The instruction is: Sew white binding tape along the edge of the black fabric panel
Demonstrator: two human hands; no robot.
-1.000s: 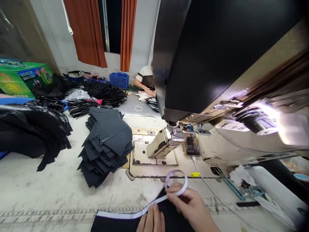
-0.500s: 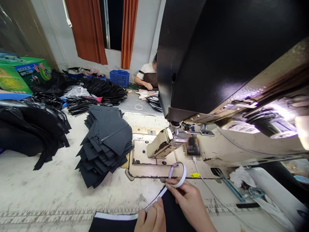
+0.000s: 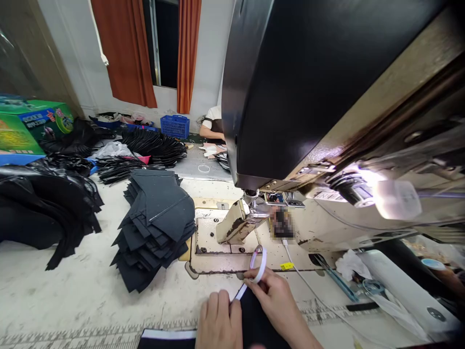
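Note:
A black fabric piece point(image 3: 254, 315) lies at the table's front edge, with white tape point(image 3: 169, 334) along its curved upper edge. My left hand point(image 3: 220, 320) rests on that edge, fingers laid forward over the tape and thumb beside them, covering the middle of the strip. In my right hand point(image 3: 278, 300), thumb and fingers pinch a roll of white tape point(image 3: 262, 265), held upright at the piece's upper corner. The strip runs from the roll down toward my left thumb. The lower part of the piece is out of view.
A sewing machine head point(image 3: 290, 97) overhangs the right side, its post point(image 3: 232, 225) behind my hands. Stacked dark pieces point(image 3: 156, 223) stand left. Blue snips point(image 3: 337, 278) and a white cable point(image 3: 305, 276) lie right. Another person's arm point(image 3: 210, 133) shows beyond the machine.
My left fingers have stretched forward over the taped edge from a more curled pose. My right hand still holds the roll, which has turned more edge-on. The view has shifted slightly.

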